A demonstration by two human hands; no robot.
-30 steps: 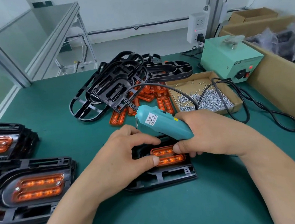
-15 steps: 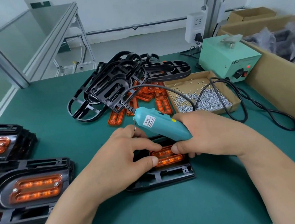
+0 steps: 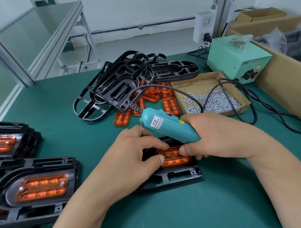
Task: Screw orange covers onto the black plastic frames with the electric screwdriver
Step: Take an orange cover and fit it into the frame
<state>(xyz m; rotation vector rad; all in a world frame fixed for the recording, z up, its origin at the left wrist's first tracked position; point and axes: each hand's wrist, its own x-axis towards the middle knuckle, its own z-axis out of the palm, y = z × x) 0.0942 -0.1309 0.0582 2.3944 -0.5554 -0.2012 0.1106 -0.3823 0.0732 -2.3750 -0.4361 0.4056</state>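
Fingers (image 3: 185,150) of the right hand (image 3: 219,136) are curled round the teal electric screwdriver (image 3: 170,128); the orange cover (image 3: 176,158), seated in the black frame (image 3: 172,179), is pinched by the left hand (image 3: 132,159).

Bare green mat (image 3: 176,214) in front of the worked frame (image 3: 172,181) gives you room to pass. On your left the stacked finished frames (image 3: 39,164) crowd the edge. Ahead, the pile of black frames (image 3: 116,87) and the screw box (image 3: 191,84) stand in the way; the black cord (image 3: 255,113) loops across the right.
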